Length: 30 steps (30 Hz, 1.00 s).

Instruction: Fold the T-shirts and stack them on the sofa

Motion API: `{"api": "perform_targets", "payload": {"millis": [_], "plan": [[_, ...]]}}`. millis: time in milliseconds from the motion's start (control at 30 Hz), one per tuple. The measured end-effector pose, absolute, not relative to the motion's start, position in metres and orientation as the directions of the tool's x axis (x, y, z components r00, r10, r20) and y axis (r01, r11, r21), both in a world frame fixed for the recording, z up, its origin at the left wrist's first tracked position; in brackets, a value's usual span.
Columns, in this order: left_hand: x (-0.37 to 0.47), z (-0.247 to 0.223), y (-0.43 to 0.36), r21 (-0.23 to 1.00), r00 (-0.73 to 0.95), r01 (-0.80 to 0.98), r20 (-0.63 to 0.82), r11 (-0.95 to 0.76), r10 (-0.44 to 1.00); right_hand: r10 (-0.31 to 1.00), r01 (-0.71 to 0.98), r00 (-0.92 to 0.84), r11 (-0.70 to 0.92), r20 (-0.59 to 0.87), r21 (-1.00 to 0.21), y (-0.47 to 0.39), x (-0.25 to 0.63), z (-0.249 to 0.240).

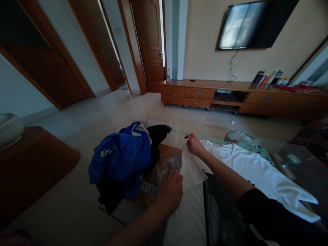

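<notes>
Between the two hands, a pale flap of cloth (pixel 192 171) is spread, its lower corner lying flat and pointed toward the right forearm. Its far edge is met by the right hand (pixel 195 145), which is held with the fingers bent and the forefinger pushed forward; whether the cloth is pinched there cannot be told. At the flap's near left edge the left hand (pixel 170 191) is placed, palm down with fingers curved and close together; whether anything is gripped by it cannot be told, since the fingertips are partly hidden.

Beyond the right forearm, and partly covered by it, a white T-shirt (pixel 246 164) is laid out, with its collar turned away from the hands. Just right of the left hand, below the flap, a strip of greyish cloth (pixel 188 215) is stretched toward the near edge of the view. Directly ahead of the left hand's fingers, a clear plastic bag (pixel 165 167) is seen, crumpled. Farther left of that hand, a blue garment (pixel 120 150) is heaped, with black cloth (pixel 159 133) bunched beside it.

Well beyond both hands, a long wooden cabinet (pixel 171 90) is set against the wall, and above it a television (pixel 246 25) is mounted.
</notes>
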State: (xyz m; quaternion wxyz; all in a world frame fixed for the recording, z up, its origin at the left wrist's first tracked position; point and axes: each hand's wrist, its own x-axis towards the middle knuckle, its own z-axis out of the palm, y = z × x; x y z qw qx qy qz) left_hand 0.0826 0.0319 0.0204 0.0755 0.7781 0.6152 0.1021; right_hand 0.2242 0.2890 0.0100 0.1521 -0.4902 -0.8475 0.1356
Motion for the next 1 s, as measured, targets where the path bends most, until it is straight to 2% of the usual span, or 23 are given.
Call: {"api": "perform_targets", "payload": {"millis": [100, 200, 533, 600, 700, 800, 900, 1000], "plan": [[0.084, 0.006, 0.026, 0.273, 0.33, 0.896, 0.119, -0.35, 0.937, 0.805, 0.763, -0.587, 0.587, 0.093, -0.27, 0.255, 0.222, -0.007], [0.077, -0.007, 0.024, 0.276, 0.364, 0.884, 0.103, -0.378, 0.926, 0.823, 0.805, -0.566, 0.563, 0.039, -0.188, 0.238, 0.225, -0.029], [0.056, -0.012, 0.053, 0.202, 0.352, 0.904, 0.144, -0.376, 0.925, 0.898, 0.884, -0.439, 0.438, 0.031, -0.161, 0.271, 0.213, -0.041], [0.054, -0.014, 0.056, 0.183, 0.361, 0.905, 0.148, -0.384, 0.921, 0.898, 0.885, -0.44, 0.435, 0.007, -0.17, 0.273, 0.212, -0.038], [0.052, -0.017, 0.057, 0.148, 0.373, 0.907, 0.155, -0.395, 0.915, 0.894, 0.866, -0.447, 0.431, -0.007, -0.252, 0.276, 0.219, -0.028], [0.054, -0.017, 0.057, 0.118, 0.374, 0.911, 0.166, -0.394, 0.913, 0.901, 0.844, -0.428, 0.428, 0.075, -0.325, 0.278, 0.244, -0.011], [0.061, -0.015, 0.055, 0.107, 0.372, 0.913, 0.184, -0.395, 0.91, 0.908, 0.84, -0.387, 0.419, 0.161, -0.344, 0.277, 0.292, 0.011], [0.075, -0.01, 0.053, 0.108, 0.388, 0.904, 0.197, -0.414, 0.9, 0.931, 0.858, -0.316, 0.363, 0.185, -0.364, 0.27, 0.362, 0.034]]}}
